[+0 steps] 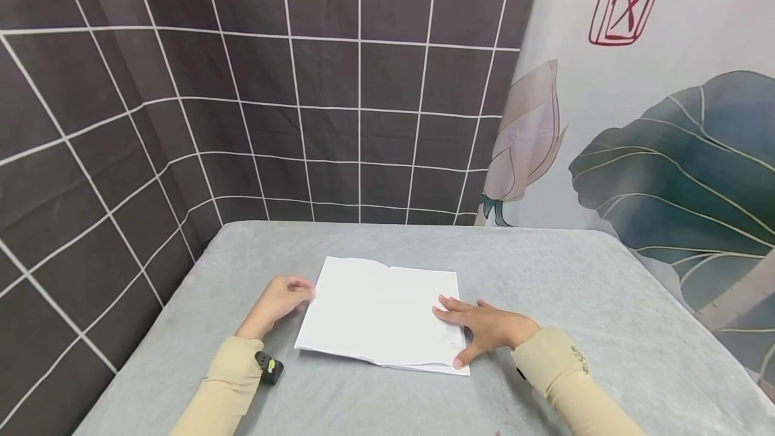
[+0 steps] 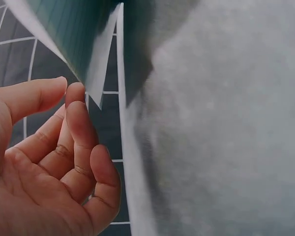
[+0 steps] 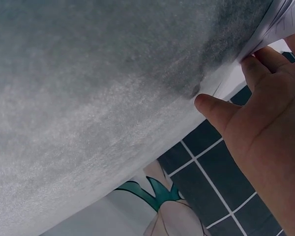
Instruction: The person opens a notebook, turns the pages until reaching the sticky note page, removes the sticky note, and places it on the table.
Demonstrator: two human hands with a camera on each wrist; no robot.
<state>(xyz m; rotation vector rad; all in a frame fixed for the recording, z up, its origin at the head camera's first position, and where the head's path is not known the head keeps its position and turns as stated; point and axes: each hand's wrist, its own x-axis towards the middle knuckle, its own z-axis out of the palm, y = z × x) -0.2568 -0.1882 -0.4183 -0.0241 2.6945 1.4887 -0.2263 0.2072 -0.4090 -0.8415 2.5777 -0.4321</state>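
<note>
An open notebook (image 1: 381, 318) with white pages lies on the table, its spine running away from me. My left hand (image 1: 282, 303) is at its left edge, with curled fingers and the thumb pinching the edge of the leaves. In the left wrist view, lined leaves (image 2: 64, 29) hang at the fingertips of the left hand (image 2: 64, 152). My right hand (image 1: 484, 328) rests on the right page with spread fingers, the thumb at the lower right corner. The right wrist view has the right hand (image 3: 265, 113) beside the lined page edges (image 3: 285, 22).
A grey cloth covers the table (image 1: 545, 274). Behind it and to the left hangs a dark curtain (image 1: 327, 133) with a white grid. A pale curtain (image 1: 545, 207) with lotus leaves and a bud hangs at the right. A black band (image 1: 269, 367) is on the left wrist.
</note>
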